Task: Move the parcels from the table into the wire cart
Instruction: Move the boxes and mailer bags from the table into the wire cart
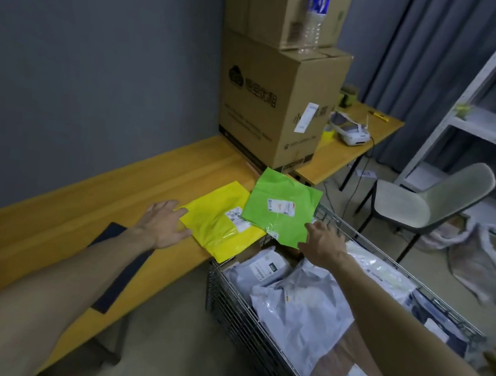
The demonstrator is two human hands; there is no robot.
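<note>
— Where is the yellow parcel [217,221]?
— On the surface [79,213], just right of the left grip [161,223]. Its straight, spread fingers touch the parcel's near-left edge.
— And the green parcel [282,208]?
— Just ahead and left of the right grip [326,245], overlapping the yellow one. That grip is open too, fingertips at the parcel's edge, held over the wire cart [239,313] with grey parcels [302,315] below.
</note>
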